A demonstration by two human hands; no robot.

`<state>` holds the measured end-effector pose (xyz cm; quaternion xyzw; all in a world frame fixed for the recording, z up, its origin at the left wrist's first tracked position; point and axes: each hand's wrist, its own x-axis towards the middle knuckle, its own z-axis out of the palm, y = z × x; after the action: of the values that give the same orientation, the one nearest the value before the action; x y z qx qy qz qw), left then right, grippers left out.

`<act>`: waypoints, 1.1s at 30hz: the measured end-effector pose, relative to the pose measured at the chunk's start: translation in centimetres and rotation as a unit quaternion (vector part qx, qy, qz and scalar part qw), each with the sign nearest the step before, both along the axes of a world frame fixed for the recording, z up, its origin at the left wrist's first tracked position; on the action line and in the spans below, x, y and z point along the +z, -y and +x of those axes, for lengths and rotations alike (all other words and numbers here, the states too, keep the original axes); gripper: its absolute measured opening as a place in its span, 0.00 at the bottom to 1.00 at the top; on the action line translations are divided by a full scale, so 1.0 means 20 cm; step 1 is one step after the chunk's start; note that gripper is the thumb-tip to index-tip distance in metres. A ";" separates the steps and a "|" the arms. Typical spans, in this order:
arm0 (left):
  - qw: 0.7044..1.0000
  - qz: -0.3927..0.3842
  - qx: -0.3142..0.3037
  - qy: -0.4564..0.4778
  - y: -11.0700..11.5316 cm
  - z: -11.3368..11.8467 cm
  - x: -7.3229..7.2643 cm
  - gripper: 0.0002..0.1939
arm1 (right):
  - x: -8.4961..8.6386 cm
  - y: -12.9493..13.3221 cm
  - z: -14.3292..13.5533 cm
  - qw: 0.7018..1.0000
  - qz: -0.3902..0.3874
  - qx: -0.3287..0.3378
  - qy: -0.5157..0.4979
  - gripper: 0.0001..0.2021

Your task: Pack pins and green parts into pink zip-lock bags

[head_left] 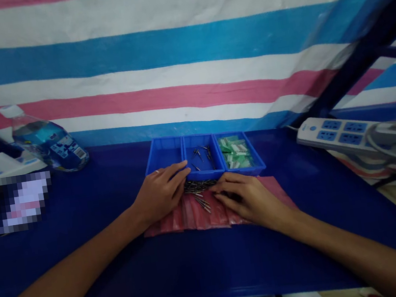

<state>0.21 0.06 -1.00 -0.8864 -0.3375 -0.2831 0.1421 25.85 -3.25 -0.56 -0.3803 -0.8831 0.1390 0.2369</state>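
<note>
A loose pile of thin dark metal pieces, which look like blind rivets [203, 203], lies on pink plastic bags [201, 220]. My left hand [165, 190] rests palm down at the pile's left side, fingers stretched toward the blue bins. At the right edge of the pile is my right hand [248, 198], its fingers and thumb curved but slightly apart, with nothing visible between them. Just beyond both hands stands a blue three-part bin [203, 173]. Its left part looks bare, the middle one holds several rivets [198, 153], and the right one holds small green packets [235, 152].
On the left, a bottle [49, 138] leans beside a white power strip [18, 168] and a blurred-out item [25, 201]. Another power strip [352, 133] with cables lies at the right edge of the blue table [186, 269]. A striped sheet [167, 44] hangs behind.
</note>
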 end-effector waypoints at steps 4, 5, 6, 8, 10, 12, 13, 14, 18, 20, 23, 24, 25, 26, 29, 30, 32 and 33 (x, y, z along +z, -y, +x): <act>1.000 -0.005 0.003 -0.005 0.00 0.00 0.00 0.14 | -0.01 -0.01 0.00 0.998 0.034 0.029 0.039 0.12; 1.000 -0.006 0.004 -0.005 0.00 0.00 0.00 0.14 | -0.01 -0.01 0.00 0.997 0.041 0.037 0.049 0.12; 1.000 -0.006 0.003 -0.005 0.00 0.00 0.00 0.14 | -0.02 -0.01 0.00 0.997 0.046 0.040 0.055 0.11; 1.000 -0.005 0.003 -0.004 0.00 0.00 0.00 0.14 | -0.02 -0.01 0.00 0.996 0.054 0.041 0.056 0.10; 1.000 -0.003 0.001 -0.002 0.00 0.00 0.00 0.14 | -0.01 0.00 0.00 0.997 0.060 0.036 0.034 0.10; 1.000 -0.002 -0.001 -0.001 0.00 0.00 0.00 0.14 | 0.01 0.01 -0.01 0.999 0.041 0.012 -0.020 0.10; 1.000 -0.001 -0.002 0.000 0.00 0.00 0.00 0.14 | 0.03 0.02 -0.01 0.998 0.019 -0.006 -0.055 0.09; 1.000 0.001 -0.002 0.000 0.00 0.00 0.00 0.14 | 0.06 0.02 -0.01 0.995 -0.009 -0.024 -0.092 0.08; 1.000 0.003 0.002 -0.006 0.00 0.00 0.00 0.14 | 0.13 0.01 0.00 0.969 -0.054 -0.081 -0.229 0.06; 1.000 -0.001 0.006 -0.008 0.00 0.00 0.00 0.14 | 0.14 0.01 0.01 0.958 -0.033 -0.095 -0.269 0.09; 1.000 -0.002 0.008 -0.006 0.00 0.00 0.00 0.14 | 0.12 0.01 0.01 0.964 0.011 -0.080 -0.252 0.12; 1.000 -0.003 0.008 -0.005 0.00 0.00 0.00 0.15 | 0.11 0.02 0.01 0.973 0.025 -0.060 -0.222 0.12; 1.000 -0.004 0.006 -0.005 0.00 0.00 0.00 0.15 | 0.09 0.02 0.00 0.982 0.036 -0.038 -0.180 0.13; 1.000 -0.006 0.004 -0.004 0.00 0.00 0.00 0.15 | 0.07 0.02 0.00 0.990 0.043 -0.016 -0.132 0.13; 1.000 -0.012 0.006 -0.005 0.00 0.00 0.00 0.14 | 0.02 0.02 -0.02 0.999 0.047 0.027 0.000 0.16; 1.000 -0.010 0.007 -0.005 0.00 0.00 0.00 0.14 | 0.01 0.02 -0.02 0.998 0.046 0.033 0.028 0.16; 1.000 -0.007 0.005 -0.003 0.00 0.00 0.00 0.14 | -0.01 0.01 -0.03 0.997 0.045 0.040 0.057 0.16; 1.000 -0.008 0.004 -0.002 0.00 0.00 0.00 0.14 | -0.01 0.01 -0.02 0.996 0.047 0.041 0.062 0.16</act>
<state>0.21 0.06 -1.02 -0.8868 -0.3427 -0.2780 0.1371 25.37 -3.46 -0.78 -0.3404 -0.9165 0.0832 0.1931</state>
